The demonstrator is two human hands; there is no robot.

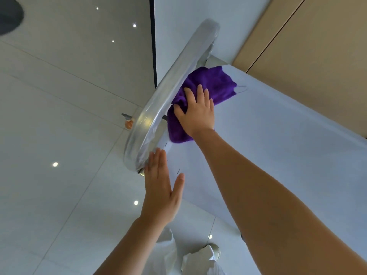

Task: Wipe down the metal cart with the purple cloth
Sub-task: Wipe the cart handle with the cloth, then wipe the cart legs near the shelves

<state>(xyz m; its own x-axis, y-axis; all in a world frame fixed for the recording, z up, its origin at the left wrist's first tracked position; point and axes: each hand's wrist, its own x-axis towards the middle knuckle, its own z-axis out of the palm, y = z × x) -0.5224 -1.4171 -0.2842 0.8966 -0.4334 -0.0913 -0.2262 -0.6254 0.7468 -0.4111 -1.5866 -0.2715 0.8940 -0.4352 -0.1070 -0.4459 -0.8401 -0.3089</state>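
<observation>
The metal cart's flat top fills the right half of the head view, pale and shiny. Its rounded handle bar, still wrapped in clear film, runs diagonally along the top's left end. The purple cloth lies crumpled on the top, right against the handle. My right hand presses flat on the cloth with fingers spread. My left hand is flat with fingers together, holding nothing, resting at the cart's near left corner just below the handle's lower end.
Glossy pale floor tiles spread to the left with ceiling lights reflected in them. A small orange caster shows under the handle. A beige wall panel stands beyond the cart. My white trousers and shoe are below.
</observation>
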